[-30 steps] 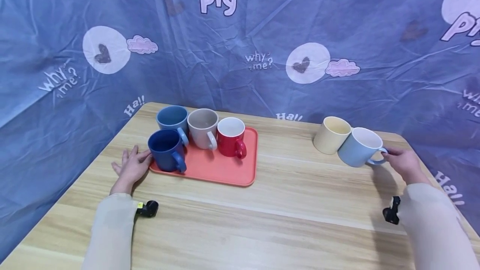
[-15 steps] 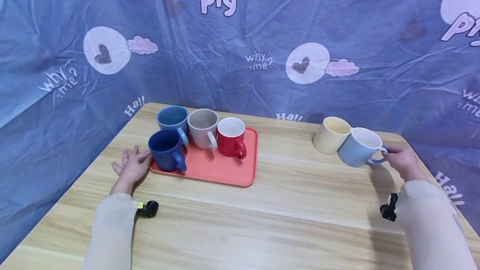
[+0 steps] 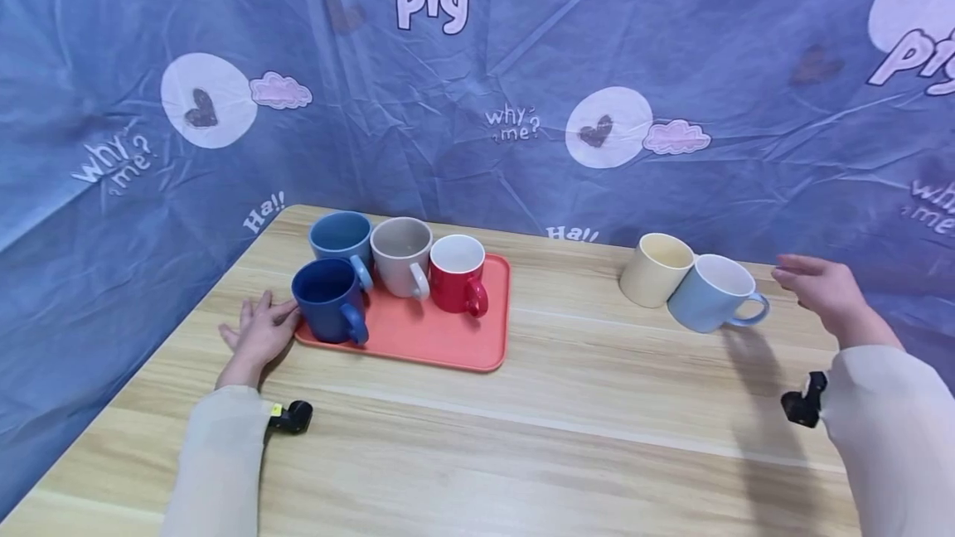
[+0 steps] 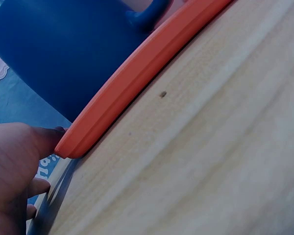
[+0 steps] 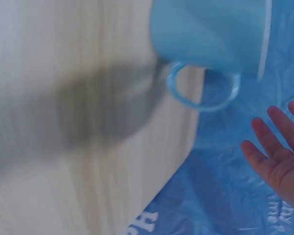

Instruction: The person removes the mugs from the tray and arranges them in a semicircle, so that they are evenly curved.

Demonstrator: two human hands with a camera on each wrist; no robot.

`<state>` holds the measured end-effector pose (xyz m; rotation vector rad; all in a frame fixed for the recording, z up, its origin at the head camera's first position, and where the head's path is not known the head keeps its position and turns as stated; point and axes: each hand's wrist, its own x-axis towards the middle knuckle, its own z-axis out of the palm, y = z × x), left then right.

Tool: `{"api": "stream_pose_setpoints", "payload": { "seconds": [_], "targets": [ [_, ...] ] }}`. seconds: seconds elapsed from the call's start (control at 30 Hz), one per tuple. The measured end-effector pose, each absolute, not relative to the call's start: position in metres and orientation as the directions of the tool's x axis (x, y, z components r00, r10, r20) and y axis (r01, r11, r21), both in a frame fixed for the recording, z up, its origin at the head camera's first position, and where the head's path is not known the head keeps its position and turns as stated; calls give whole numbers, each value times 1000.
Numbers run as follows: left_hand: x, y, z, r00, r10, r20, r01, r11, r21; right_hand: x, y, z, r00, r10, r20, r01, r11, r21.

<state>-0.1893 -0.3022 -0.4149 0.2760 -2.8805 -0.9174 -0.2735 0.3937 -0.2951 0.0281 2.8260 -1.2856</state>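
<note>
At the left corner of the coral tray (image 3: 448, 346), my left hand (image 3: 261, 334) touches the rim, fingers spread beside the dark blue mug (image 3: 324, 305). In the left wrist view a fingertip meets the tray's edge (image 4: 137, 81). To the right, my right hand (image 3: 824, 292) hangs in the air with nothing in it, apart from the light blue mug (image 3: 705, 301). That mug stands upright on the table, its handle (image 5: 201, 105) toward the hand. In the right wrist view the fingers (image 5: 269, 139) are extended. Against the light blue mug's left side stands a cream mug (image 3: 649, 276).
On the tray are also a teal mug (image 3: 336, 247), a grey mug (image 3: 395, 268) and a red mug (image 3: 451, 288). A wooden table (image 3: 522, 454) carries everything. Blue printed cloth (image 3: 485, 65) hangs behind and at the sides.
My right hand has let go of the light blue mug's handle and moved up and to the right. The mug stays beside the cream one. My left hand has not moved.
</note>
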Motion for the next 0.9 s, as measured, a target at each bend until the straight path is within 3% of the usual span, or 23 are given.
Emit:
{"api": "stream_pose_setpoints", "payload": {
  "seconds": [0.43, 0.9],
  "targets": [
    [-189, -300, -414, -979, -203, 35, -144, 796, 588, -288, 312, -257, -996, 6, 92, -62, 692, -719],
    [-187, -301, -412, -977, -207, 43, -142, 795, 590, -301, 188, -244, -977, -139, 163, -211, 485, -849]
  ]
}}
